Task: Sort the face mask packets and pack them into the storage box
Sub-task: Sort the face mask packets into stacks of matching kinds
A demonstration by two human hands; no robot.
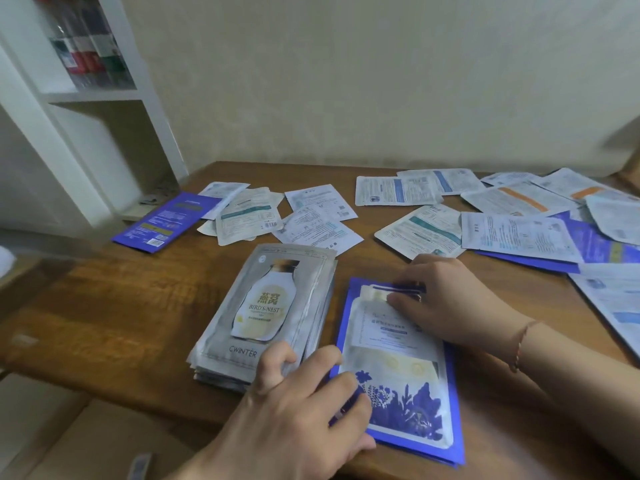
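Hands (446, 299) flat, fingers relaxed, on blue packet stack (398, 368) beside grey stack (266, 317).

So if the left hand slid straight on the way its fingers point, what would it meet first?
The left hand points up and right across the blue packet stack, which it already touches. Carrying on, it would probably reach the right hand resting on that stack's far end.

Wooden counter (104, 306), grey stack of Bird's-Nest mask packets (263, 317) at centre, blue floral packet stack (401, 368) just beside at 3 o'clock, left hand (298, 410) touching both stacks' near ends, right hand (446, 299) resting on blue stack's far end, loose packets (512, 216) scattered face-down at 1 o'clock, white shelf unit (86, 109) at 10 o'clock.
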